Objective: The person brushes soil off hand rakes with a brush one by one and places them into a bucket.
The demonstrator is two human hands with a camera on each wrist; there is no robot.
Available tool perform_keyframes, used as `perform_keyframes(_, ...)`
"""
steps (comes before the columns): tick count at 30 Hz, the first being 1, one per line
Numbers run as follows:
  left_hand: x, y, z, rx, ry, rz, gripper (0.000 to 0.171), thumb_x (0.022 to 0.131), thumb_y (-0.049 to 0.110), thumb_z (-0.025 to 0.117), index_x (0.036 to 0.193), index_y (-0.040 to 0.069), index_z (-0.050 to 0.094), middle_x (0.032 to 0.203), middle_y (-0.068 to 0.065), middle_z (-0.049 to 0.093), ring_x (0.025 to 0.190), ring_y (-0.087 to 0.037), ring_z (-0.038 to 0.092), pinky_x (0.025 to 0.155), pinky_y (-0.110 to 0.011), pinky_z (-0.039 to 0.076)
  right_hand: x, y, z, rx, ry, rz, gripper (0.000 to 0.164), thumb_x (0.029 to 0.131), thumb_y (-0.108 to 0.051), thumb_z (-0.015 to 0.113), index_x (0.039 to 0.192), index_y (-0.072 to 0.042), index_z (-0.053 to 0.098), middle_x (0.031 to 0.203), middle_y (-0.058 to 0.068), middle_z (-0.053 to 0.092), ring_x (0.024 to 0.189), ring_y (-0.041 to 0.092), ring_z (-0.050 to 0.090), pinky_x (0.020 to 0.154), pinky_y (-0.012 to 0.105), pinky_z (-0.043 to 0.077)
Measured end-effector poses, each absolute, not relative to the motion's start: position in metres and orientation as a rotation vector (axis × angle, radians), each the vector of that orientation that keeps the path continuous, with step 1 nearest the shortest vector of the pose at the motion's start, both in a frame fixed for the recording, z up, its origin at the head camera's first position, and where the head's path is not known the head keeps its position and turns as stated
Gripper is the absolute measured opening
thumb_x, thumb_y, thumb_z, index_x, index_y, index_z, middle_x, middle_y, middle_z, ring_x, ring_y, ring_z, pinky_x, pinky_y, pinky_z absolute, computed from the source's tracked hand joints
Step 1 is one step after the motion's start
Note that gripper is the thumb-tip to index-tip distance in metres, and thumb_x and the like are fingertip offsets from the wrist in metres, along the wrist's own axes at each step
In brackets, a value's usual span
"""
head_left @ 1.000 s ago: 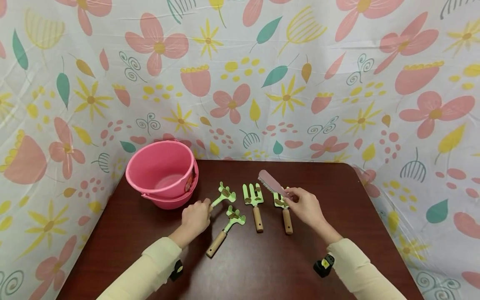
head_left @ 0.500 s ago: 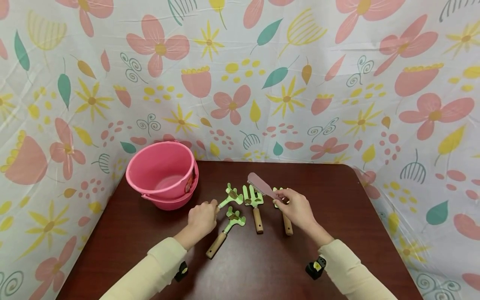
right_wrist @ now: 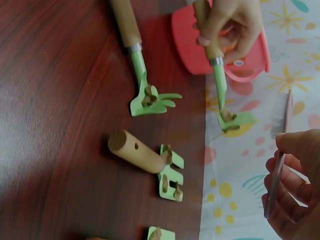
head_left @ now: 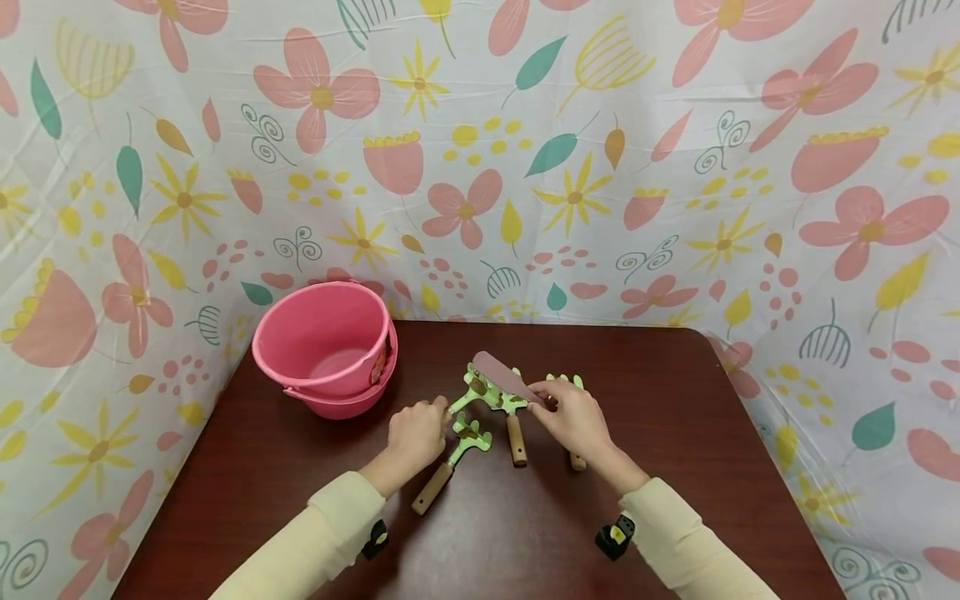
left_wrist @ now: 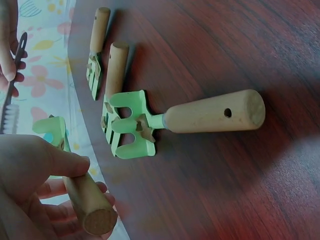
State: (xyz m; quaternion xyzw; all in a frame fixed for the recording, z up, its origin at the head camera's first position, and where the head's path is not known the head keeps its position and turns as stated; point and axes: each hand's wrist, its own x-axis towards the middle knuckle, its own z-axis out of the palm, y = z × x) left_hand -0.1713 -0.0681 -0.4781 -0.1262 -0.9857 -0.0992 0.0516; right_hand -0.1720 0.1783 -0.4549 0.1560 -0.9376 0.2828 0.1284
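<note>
My left hand [head_left: 417,433] grips the wooden handle of a small green hand rake [right_wrist: 220,85], raised off the table with brown bits on its head. My right hand [head_left: 577,421] pinches the handle of a pink brush [head_left: 501,375], its white bristles [right_wrist: 278,120] facing the rake's head. The brush and rake overlap in the head view; the right wrist view shows a gap between them. A second hand rake [head_left: 435,486] lies beside my left hand, also with brown bits. Two green hand forks with wooden handles lie to the right: one fork [head_left: 517,442] in the middle, another fork [head_left: 577,462] partly hidden by my right hand.
Two pink buckets [head_left: 322,342], one nested in the other, stand at the table's back left. The dark wooden table [head_left: 675,375] backs onto a flower-printed cloth [head_left: 480,275]. Brown bits also sit on the forks' heads.
My left hand has carried the hand rake to the right. My right hand has brought the brush left and slightly down, closer to the rake's head. The buckets and lying tools stay put.
</note>
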Motion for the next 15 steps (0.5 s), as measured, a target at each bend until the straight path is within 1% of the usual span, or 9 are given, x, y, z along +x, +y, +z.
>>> perform_keyframes(3, -0.171, -0.066, -0.478, -0.383, -2.991, -0.318, 0.014, 0.074, 0.015, 0.068, 0.079, 0.015, 0.054, 0.062, -0.004, 0.054, 0.054, -0.029, 0.058, 0.041, -0.038, 0.04, -0.171, 0.173, -0.456, 0.453, -2.727, 0.799, 0.021, 0.076, -0.017, 0.075, 0.096, -0.018, 0.07, 0.078, -0.008, 0.062, 0.064, 0.008, 0.05, 0.055, 0.025, 0.038)
perform_keyframes(9, -0.172, -0.061, -0.479, -0.387, -2.975, -0.336, 0.01, 0.082, 0.021, 0.063, 0.079, 0.015, 0.056, 0.06, -0.003, 0.051, 0.051, -0.027, 0.056, 0.039, -0.037, 0.038, -0.169, 0.163, -0.459, 0.472, -2.705, 0.744, 0.022, 0.075, -0.016, 0.075, 0.096, -0.016, 0.07, 0.078, -0.005, 0.062, 0.062, 0.007, 0.049, 0.053, 0.023, 0.038)
perform_keyframes(12, -0.172, -0.058, -0.478, -0.389, -2.972, -0.329, 0.011, 0.083, 0.023, 0.062, 0.08, 0.015, 0.056, 0.059, -0.003, 0.051, 0.051, -0.027, 0.056, 0.039, -0.037, 0.038, -0.168, 0.158, -0.461, 0.465, -2.701, 0.677, 0.022, 0.074, -0.017, 0.076, 0.095, -0.016, 0.07, 0.075, -0.004, 0.059, 0.06, 0.006, 0.046, 0.049, 0.021, 0.037)
perform_keyframes(15, -0.171, -0.056, -0.478, -0.385, -2.98, -0.317, 0.011, 0.081, 0.022, 0.064, 0.08, 0.015, 0.056, 0.06, -0.004, 0.052, 0.052, -0.027, 0.057, 0.039, -0.038, 0.039, -0.168, 0.154, -0.463, 0.459, -2.689, 0.609, 0.021, 0.074, -0.017, 0.076, 0.094, -0.016, 0.07, 0.073, -0.004, 0.058, 0.058, 0.006, 0.045, 0.047, 0.021, 0.035)
